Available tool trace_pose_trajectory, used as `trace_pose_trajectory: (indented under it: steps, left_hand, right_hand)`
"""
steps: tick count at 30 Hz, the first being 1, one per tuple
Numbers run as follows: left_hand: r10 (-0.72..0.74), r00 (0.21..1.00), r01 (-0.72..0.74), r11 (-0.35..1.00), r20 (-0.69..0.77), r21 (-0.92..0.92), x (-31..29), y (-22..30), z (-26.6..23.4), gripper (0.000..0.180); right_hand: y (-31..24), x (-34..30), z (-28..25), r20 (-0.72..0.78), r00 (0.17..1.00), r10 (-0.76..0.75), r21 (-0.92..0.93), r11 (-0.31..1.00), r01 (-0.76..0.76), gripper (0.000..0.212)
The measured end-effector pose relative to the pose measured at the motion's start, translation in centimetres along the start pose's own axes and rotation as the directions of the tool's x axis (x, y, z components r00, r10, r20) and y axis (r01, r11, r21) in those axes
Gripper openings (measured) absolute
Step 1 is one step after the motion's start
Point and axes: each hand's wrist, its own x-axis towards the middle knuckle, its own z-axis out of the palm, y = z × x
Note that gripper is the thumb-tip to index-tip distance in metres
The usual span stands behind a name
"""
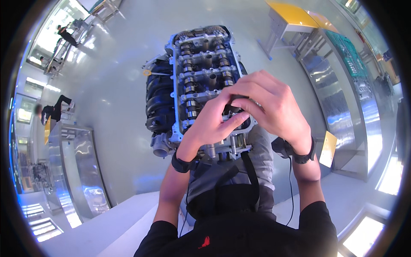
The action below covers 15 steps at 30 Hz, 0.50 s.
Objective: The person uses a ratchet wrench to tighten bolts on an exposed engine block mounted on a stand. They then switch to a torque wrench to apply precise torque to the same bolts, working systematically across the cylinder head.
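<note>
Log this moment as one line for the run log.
left hand: fingers on small dark part | right hand: pinching same part | site: near end of engine cylinder head, camshafts exposed | part identity: unclear

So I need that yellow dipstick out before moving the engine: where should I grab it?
Take the yellow loop handle, coming from the engine's left side above the black intake manifold. The ring stands clear there, open for a finger, and both hands are busy at the near end.
</note>
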Motion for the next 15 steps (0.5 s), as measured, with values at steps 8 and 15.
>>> trace_pose_trajectory:
  steps: [8,15]
  left_hand:
    - [-0.047,0.984,0.059,0.996,-0.173,0.067,-2.0,-1.5,-0.8,0.039]
    - [0.016,0.98,-0.02,1.0,-0.2,-0.021,-3.1,-1.2,1.3,0.051]
  right_hand:
    - [-1.1,-1.4,3.4,-0.024,0.996,0.082,0.113,0.99,-0.079,0.033]
    - [0.7,-5.4,8.0,-0.305,0.893,0.33,0.51,0.849,-0.139,0.058]
